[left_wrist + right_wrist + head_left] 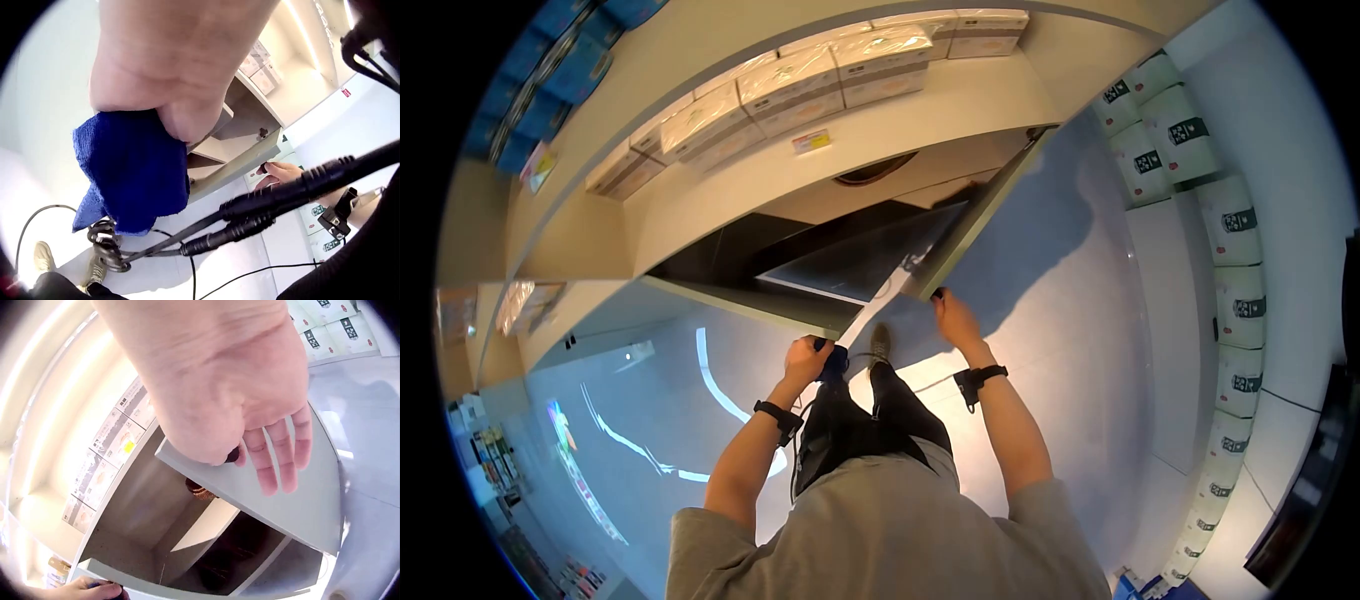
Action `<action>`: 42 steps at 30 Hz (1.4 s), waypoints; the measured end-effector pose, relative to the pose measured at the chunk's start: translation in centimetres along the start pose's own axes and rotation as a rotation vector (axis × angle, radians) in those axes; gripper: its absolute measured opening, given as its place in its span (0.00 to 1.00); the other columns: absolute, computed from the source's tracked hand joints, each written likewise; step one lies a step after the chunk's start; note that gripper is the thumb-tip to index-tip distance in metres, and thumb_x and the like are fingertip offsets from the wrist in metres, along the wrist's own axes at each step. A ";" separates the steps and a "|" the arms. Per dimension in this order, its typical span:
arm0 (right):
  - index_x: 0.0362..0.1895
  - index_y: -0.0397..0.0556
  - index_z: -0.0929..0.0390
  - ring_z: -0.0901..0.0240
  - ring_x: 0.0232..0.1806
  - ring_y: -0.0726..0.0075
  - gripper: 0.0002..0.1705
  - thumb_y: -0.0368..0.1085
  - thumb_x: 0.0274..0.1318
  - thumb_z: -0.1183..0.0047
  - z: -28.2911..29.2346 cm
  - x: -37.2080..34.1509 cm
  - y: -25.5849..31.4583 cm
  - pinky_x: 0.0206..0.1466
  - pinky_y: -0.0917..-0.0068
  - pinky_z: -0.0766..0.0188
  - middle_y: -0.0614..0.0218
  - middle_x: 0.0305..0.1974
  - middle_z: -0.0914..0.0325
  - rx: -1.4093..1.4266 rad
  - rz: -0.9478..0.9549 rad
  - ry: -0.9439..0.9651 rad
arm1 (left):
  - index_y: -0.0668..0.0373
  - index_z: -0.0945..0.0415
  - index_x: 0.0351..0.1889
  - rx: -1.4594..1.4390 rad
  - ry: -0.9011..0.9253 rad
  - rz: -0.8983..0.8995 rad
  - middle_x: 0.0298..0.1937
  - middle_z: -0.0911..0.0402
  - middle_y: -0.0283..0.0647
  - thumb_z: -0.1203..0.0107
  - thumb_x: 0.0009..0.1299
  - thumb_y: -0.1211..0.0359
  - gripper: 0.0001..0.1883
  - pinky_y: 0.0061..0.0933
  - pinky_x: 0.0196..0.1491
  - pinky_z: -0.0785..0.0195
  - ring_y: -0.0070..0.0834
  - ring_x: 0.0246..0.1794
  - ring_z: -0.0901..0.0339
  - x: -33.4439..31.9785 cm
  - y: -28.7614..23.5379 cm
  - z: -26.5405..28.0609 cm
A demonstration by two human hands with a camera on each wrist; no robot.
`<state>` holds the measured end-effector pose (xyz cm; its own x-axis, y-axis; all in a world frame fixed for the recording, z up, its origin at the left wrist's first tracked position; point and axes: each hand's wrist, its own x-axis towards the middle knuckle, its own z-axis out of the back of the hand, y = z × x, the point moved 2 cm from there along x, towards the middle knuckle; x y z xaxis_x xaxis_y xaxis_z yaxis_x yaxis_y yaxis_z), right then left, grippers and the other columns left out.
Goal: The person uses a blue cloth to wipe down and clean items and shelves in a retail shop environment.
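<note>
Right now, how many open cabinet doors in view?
2: the left door, with the left hand at its outer end, and the right door, with the right hand at its outer end. Neither is fully hidden.

1. Left arm (743, 458) stretches forward, angling inward.
2. Left hand (804, 361) appears curled in a grip, though its fingertips are hidden.
3. Right arm (1016, 432) also reaches forward and inward.
4. Right hand (956, 320) pinches with thumb and forefinger; the other three fingers (285, 459) extend nearly straight.
</note>
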<state>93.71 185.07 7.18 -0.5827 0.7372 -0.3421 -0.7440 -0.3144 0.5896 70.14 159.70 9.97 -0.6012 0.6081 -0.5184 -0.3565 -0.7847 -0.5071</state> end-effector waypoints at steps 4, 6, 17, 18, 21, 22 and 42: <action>0.56 0.51 0.27 0.22 0.43 0.32 0.20 0.50 0.73 0.60 0.4 0.5 0.8 0.44 0.42 0.28 0.46 0.41 0.17 -0.058 -0.010 0.001 | 0.61 0.15 0.40 0.066 0.002 -0.009 0.35 0.15 0.55 0.42 0.67 0.46 0.25 0.47 0.44 0.24 0.52 0.39 0.17 -3.0 0.7 0.4; 0.56 0.51 0.27 0.22 0.42 0.32 0.20 0.50 0.74 0.60 0.1 0.8 0.8 0.44 0.42 0.28 0.46 0.40 0.17 -0.057 -0.018 -0.002 | 0.62 0.15 0.38 0.089 -0.012 -0.050 0.35 0.15 0.55 0.42 0.67 0.48 0.24 0.47 0.43 0.24 0.52 0.37 0.17 -3.7 1.1 0.4; 0.60 0.53 0.26 0.22 0.49 0.34 0.22 0.51 0.73 0.61 1.4 1.1 1.8 0.52 0.43 0.27 0.46 0.45 0.17 -0.211 -0.037 -0.024 | 0.47 0.14 0.47 0.055 -0.086 -0.099 0.41 0.14 0.52 0.45 0.70 0.44 0.21 0.50 0.47 0.23 0.53 0.44 0.17 -4.1 1.6 -0.8; 0.59 0.53 0.26 0.22 0.50 0.34 0.23 0.51 0.73 0.61 1.3 1.0 2.1 0.52 0.43 0.27 0.46 0.46 0.17 -0.219 -0.056 -0.013 | 0.47 0.14 0.48 0.082 -0.082 -0.075 0.42 0.14 0.52 0.45 0.70 0.44 0.22 0.50 0.48 0.23 0.53 0.44 0.17 -4.1 1.0 -0.5; 0.58 0.52 0.26 0.22 0.50 0.34 0.23 0.51 0.73 0.62 0.7 1.0 3.0 0.53 0.42 0.28 0.45 0.45 0.17 -0.187 -0.089 -0.041 | 0.46 0.15 0.49 0.108 -0.055 -0.032 0.43 0.14 0.51 0.46 0.70 0.43 0.22 0.50 0.49 0.24 0.52 0.45 0.17 -2.7 -0.2 -0.3; 0.58 0.52 0.25 0.22 0.49 0.32 0.23 0.51 0.73 0.62 0.1 1.5 2.7 0.54 0.42 0.28 0.44 0.45 0.17 -0.183 -0.087 -0.043 | 0.48 0.14 0.47 0.051 -0.115 -0.073 0.41 0.14 0.53 0.45 0.70 0.44 0.22 0.50 0.46 0.23 0.52 0.43 0.17 -2.3 -0.7 -0.4; 0.47 0.43 0.22 0.21 0.44 0.32 0.26 0.53 0.71 0.61 -2.6 18.1 16.7 0.49 0.41 0.27 0.43 0.39 0.17 -0.021 0.003 0.087 | 0.58 0.16 0.45 -0.073 -0.261 0.127 0.44 0.15 0.56 0.46 0.69 0.44 0.26 0.52 0.51 0.25 0.56 0.47 0.18 18.4 -12.3 4.4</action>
<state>69.90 191.64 8.96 -0.6101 0.6819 -0.4034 -0.7486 -0.3292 0.5755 60.26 180.03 9.71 -0.8047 0.4469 -0.3908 -0.2200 -0.8359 -0.5029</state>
